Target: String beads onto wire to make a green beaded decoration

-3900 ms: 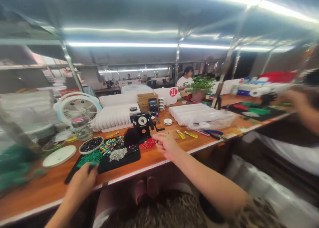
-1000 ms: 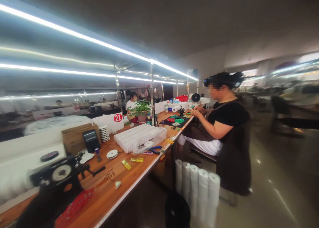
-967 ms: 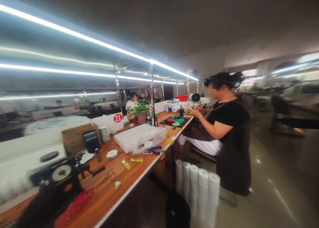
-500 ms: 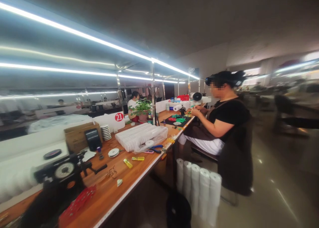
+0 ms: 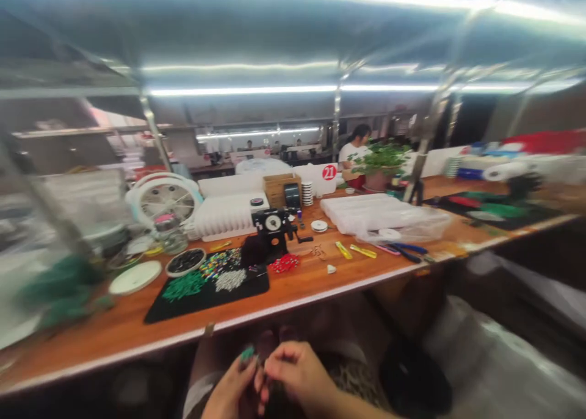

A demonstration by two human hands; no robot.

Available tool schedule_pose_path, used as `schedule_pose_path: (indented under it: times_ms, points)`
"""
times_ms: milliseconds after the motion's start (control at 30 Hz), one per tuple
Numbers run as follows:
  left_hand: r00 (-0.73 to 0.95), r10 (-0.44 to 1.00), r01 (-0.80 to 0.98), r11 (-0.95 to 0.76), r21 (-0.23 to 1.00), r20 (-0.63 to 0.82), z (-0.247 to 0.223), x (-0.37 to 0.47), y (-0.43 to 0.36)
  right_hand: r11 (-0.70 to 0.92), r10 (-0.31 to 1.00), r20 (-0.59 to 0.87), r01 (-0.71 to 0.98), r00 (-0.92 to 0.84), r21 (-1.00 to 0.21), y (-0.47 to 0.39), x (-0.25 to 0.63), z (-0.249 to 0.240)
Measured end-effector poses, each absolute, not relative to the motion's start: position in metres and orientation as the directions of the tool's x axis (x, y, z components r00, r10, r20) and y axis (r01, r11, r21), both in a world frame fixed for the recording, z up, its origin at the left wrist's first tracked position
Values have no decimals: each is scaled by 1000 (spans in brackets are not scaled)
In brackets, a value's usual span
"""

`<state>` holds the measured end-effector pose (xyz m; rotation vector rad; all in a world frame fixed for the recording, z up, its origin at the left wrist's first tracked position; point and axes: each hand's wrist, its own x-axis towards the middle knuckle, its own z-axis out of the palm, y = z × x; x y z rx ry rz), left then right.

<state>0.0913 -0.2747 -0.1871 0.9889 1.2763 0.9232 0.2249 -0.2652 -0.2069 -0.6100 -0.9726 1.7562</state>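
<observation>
Low in the view, in front of the bench edge, my left hand [image 5: 232, 387] is closed, with a small green piece [image 5: 248, 352] at its fingertips. Blur hides what kind of piece it is. Close beside it, my right hand [image 5: 300, 370] is pinched, thumb against forefinger; whatever it grips is too small to see. On the bench beyond lies a black mat [image 5: 201, 303] bearing green pieces [image 5: 185, 286], silvery-white pieces [image 5: 231, 279] and multicoloured beads [image 5: 222, 261]. A small black hand-cranked machine [image 5: 273, 227] with a dial stands behind the mat.
Red pieces [image 5: 284, 263], two yellow-handled tools [image 5: 363, 250] and blue-handled pliers [image 5: 409, 251] lie rightward on the bench. Wrapped white spools [image 5: 366, 211] and a potted plant [image 5: 381, 163] stand behind. A white fan [image 5: 165, 199] is at left; a metal post [image 5: 428, 138] rises at right.
The view has swung left and down, from a neighbouring worker at the bench to the bench before me. Both my hands have come into view; that worker is out of it.
</observation>
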Motion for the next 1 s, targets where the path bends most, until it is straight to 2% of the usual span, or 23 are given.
schedule_pose_path:
  times_ms: [33,100,267,433,600,767,867,1000]
  points:
    - [173,928,-155,356,922,-329,-189,92,-277,-217,918,24,-553,-395,-805,-268,225,-206]
    - [231,930,-321,349,880,-285,-191,94,-282,-248,907,15,-563,-420,-788,-274,226,-202]
    - [195,946,-416,317,852,-257,-192,95,-286,-189,918,6,-451,-396,-872,-283,228,-192]
    - [146,964,-339,262,904,-225,-190,92,-289,-169,930,-14,-394,-368,-903,-282,227,-185]
    - [160,980,-195,148,970,-117,-185,88,-292,-128,950,-5,-378,-311,-917,-280,225,-186]
    - [169,978,-183,154,971,-124,-187,87,-292,-100,951,23,-377,-308,-921,-279,225,-187]
    - [173,974,-180,175,968,-144,-189,89,-292,-56,945,36,-271,-325,-961,-278,227,-186]
    - [235,949,-147,250,957,-212,-195,90,-293,-122,932,-81,-97,-353,-988,-277,231,-192]
